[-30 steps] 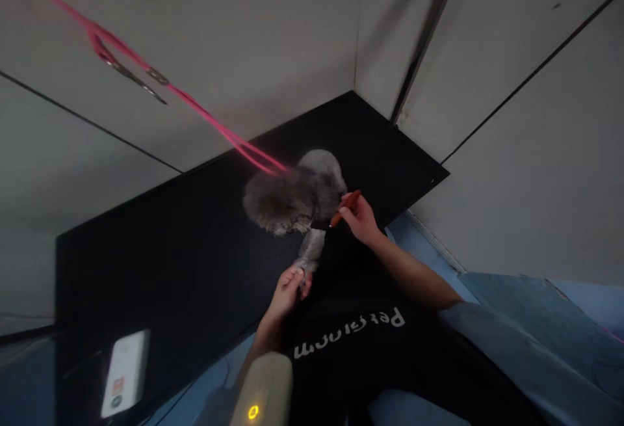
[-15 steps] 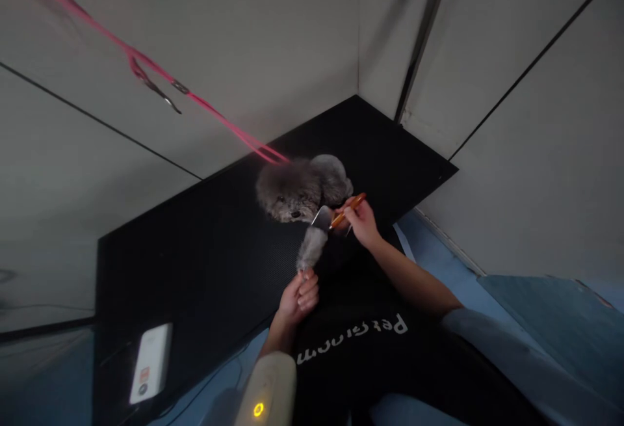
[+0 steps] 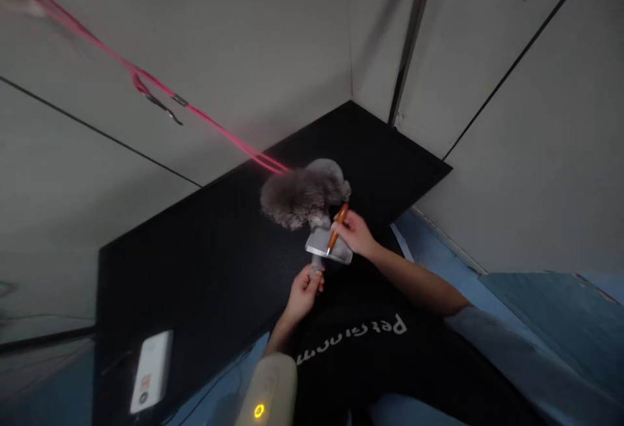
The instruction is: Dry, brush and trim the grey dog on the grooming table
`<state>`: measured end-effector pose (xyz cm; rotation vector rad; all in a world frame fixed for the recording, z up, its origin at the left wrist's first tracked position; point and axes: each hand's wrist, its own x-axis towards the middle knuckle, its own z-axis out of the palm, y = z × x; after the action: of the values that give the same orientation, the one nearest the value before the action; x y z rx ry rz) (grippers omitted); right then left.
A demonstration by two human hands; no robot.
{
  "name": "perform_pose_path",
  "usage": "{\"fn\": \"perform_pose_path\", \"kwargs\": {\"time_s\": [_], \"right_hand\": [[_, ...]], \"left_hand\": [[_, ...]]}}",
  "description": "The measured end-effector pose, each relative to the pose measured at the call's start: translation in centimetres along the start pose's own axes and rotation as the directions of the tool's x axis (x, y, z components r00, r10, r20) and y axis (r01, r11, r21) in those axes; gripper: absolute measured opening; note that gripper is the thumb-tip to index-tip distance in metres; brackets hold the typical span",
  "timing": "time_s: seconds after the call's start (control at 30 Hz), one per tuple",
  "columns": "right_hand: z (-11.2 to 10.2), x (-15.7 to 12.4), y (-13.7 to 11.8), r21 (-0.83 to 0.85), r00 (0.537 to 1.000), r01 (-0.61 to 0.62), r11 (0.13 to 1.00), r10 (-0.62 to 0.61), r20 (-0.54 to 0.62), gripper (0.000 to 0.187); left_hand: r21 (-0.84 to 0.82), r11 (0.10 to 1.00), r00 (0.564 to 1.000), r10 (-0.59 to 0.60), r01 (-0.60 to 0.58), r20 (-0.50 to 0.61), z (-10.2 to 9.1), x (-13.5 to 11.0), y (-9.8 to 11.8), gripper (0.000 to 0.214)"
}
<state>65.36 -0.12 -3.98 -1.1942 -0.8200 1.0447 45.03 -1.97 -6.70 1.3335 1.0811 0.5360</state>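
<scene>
A small grey fluffy dog stands on a black grooming table, tied by a pink leash that runs up to the left. My left hand is closed around the dog's front paw. My right hand grips the orange handle of a slicker brush, whose flat grey head lies against the dog's raised leg, just above my left hand.
A white device lies on the table's near left corner. A beige dryer nozzle with a lit yellow light sits at my chest. Grey walls close in behind and to the right of the table.
The brush has moved down from beside the dog's face onto its leg. The dog's head has turned away. My left hand keeps hold of the paw.
</scene>
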Motion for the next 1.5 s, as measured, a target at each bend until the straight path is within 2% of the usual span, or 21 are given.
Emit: {"fn": "perform_pose_path", "kwargs": {"time_s": [0.07,0.1,0.2,0.23,0.33,0.37,0.47,0.6,0.63,0.73,0.83,0.87,0.97,1.03,1.1,1.13,1.23,1.3,1.37,1.43,1.5], "right_hand": [[-0.1,-0.5,0.2,-0.041,0.981,0.047,0.998,-0.054,-0.185,0.026],[-0.1,-0.8,0.3,-0.059,0.982,0.055,0.997,-0.065,-0.179,0.025],[-0.2,-1.6,0.3,-0.05,1.0,0.008,0.999,-0.007,0.016,0.024],[-0.3,-1.8,0.3,-0.046,1.0,-0.002,0.999,0.002,-0.006,0.024],[-0.5,-2.3,0.1,-0.093,0.972,0.031,0.995,-0.052,-0.227,0.022],[-0.6,-2.5,0.1,-0.116,0.975,0.04,0.992,-0.064,-0.211,0.021],[-0.6,-2.9,0.1,-0.124,1.0,0.026,0.992,-0.026,0.006,0.02],[-0.8,-3.2,-0.1,-0.164,0.977,0.041,0.986,-0.074,-0.199,0.02],[-0.8,-3.3,-0.1,-0.17,0.984,0.05,0.984,-0.078,-0.162,0.019],[-0.9,-3.8,-0.1,-0.131,0.998,0.026,0.991,-0.019,0.054,0.02],[-1.2,-4.2,0.3,-0.098,0.988,0.015,0.995,-0.03,-0.151,0.022],[-1.3,-4.3,0.4,-0.094,0.984,0.031,0.995,-0.047,-0.171,0.022],[-1.5,-4.5,0.7,-0.08,0.997,0.062,0.995,-0.058,0.048,0.025],[-1.4,-4.5,0.8,-0.066,0.998,0.064,0.996,-0.063,0.009,0.026],[-1.3,-4.3,0.7,-0.056,0.986,0.097,0.994,-0.104,-0.133,0.024],[-1.2,-4.2,0.6,-0.052,0.985,0.115,0.992,-0.121,-0.12,0.023],[-0.8,-3.9,0.6,-0.027,0.991,0.119,0.993,-0.117,0.064,0.023],[-0.6,-3.7,0.7,0.002,0.99,0.128,0.992,-0.128,-0.052,0.026],[-0.4,-3.5,1.0,0.031,0.977,0.158,0.987,-0.151,-0.152,0.029],[-0.2,-3.4,1.4,0.055,0.991,0.135,0.989,-0.135,-0.012,0.033],[-0.1,-3.2,1.6,0.067,0.992,0.088,0.994,-0.094,0.087,0.036]], "left_hand": [[0.082,0.996,0.998,0.032,-0.028,-0.048,0.3,0.2,0.0,0.04],[0.121,0.992,0.997,0.046,-0.038,-0.062,0.4,0.3,0.0,0.039],[0.235,0.969,0.991,0.095,-0.071,-0.093,0.7,0.5,0.0,0.038],[0.26,0.962,0.989,0.108,-0.08,-0.097,0.8,0.5,-0.1,0.036],[0.292,0.952,0.986,0.129,-0.095,-0.102,0.9,0.5,-0.2,0.028],[0.298,0.949,0.984,0.142,-0.105,-0.105,0.9,0.5,-0.3,0.028],[0.313,0.941,0.979,0.172,-0.13,-0.108,0.9,0.6,-0.5,0.028],[0.297,0.949,0.986,0.137,-0.104,-0.091,1.0,0.6,-1.0,0.025],[0.29,0.951,0.988,0.132,-0.103,-0.083,1.0,0.6,-1.1,0.025],[0.24,0.966,0.994,0.106,-0.096,-0.032,0.9,0.5,-1.1,0.029],[0.079,0.996,0.998,0.044,-0.047,0.044,0.7,0.3,-0.6,0.033],[0.026,0.999,0.995,0.02,-0.022,0.096,0.5,0.2,-0.3,0.038],[-0.064,0.997,0.961,-0.02,0.039,0.275,-0.2,-0.1,0.4,0.048],[-0.15,0.986,0.939,-0.012,0.067,0.343,-0.7,-0.4,0.6,0.052],[-0.323,0.938,0.928,0.006,0.124,0.372,-1.0,-0.7,0.6,0.049],[-0.42,0.89,0.917,0.005,0.177,0.399,-1.2,-0.9,0.5,0.047],[-0.625,0.667,0.843,-0.009,0.406,0.539,-1.5,-1.4,0.0,0.044],[-0.691,0.512,0.809,-0.013,0.51,0.587,-1.7,-1.7,-0.6,0.045],[-0.756,0.398,0.832,-0.033,0.52,0.554,-1.8,-2.1,-1.4,0.046],[-0.812,0.345,0.878,-0.093,0.471,0.47,-1.8,-2.3,-2.0,0.046],[-0.839,0.36,0.913,-0.192,0.407,0.361,-1.7,-2.5,-2.5,0.047]]}}
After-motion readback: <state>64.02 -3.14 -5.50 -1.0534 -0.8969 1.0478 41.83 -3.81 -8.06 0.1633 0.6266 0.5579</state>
